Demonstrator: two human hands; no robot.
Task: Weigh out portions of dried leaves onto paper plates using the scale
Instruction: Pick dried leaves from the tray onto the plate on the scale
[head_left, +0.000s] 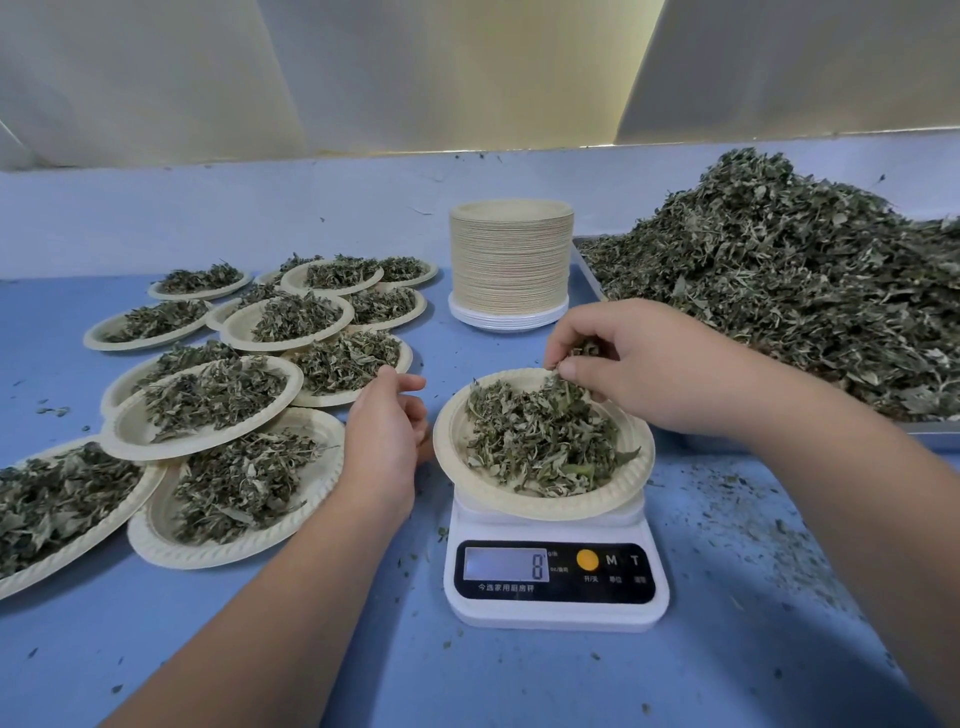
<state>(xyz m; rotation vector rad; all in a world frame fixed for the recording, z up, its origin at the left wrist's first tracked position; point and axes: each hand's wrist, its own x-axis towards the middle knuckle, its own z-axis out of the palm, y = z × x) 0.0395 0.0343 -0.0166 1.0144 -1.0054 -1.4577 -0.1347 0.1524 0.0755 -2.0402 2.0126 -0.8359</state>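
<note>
Directly over the far rim of the cream paper plate that sits on the small white digital kitchen scale, the right hand pinches a tuft of dried grey-green leaves. Thumb and curled fingertips are closed together on the tuft, and its lower strands reach down to the heap of loose dried leaves already lying in the plate. The scale's display shows 8. The left hand hovers just beside the plate's left rim, fingers loosely curled and holding nothing; whether its thumb touches the rim cannot be told. To the left lie many filled paper plates, overlapping on the blue tabletop. Behind the scale stands a tall stack of empty paper plates, and at the right a big mound of dried leaves rests on a metal tray.
</note>
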